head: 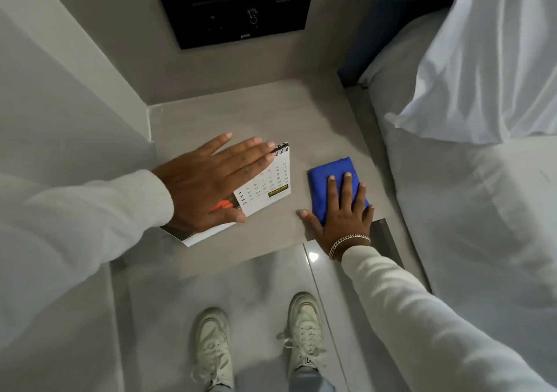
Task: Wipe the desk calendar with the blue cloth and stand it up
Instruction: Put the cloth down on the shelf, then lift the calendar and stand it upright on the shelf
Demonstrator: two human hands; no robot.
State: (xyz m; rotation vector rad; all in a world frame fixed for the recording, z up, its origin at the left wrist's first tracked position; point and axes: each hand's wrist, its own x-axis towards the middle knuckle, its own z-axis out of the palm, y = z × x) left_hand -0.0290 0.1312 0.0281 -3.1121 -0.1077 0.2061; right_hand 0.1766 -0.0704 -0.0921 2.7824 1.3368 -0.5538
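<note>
A white spiral-bound desk calendar point(271, 180) lies flat on the grey bedside table point(256, 120), its wire binding at the far end. My left hand point(211, 180) rests flat over the calendar's left half, fingers straight and spread, hiding most of the page. To the right, a folded blue cloth point(328, 177) lies on the tabletop near the front edge. My right hand point(343, 208) lies palm-down on the cloth's near part, fingers extended, thumb on the table. A chain bracelet is on that wrist.
A black switch panel point(238, 9) is set in the wall behind the table. A bed with white sheets and a pillow point(482, 60) borders the table's right side. A grey wall closes the left. My white shoes point(304, 331) stand on the glossy tiled floor below.
</note>
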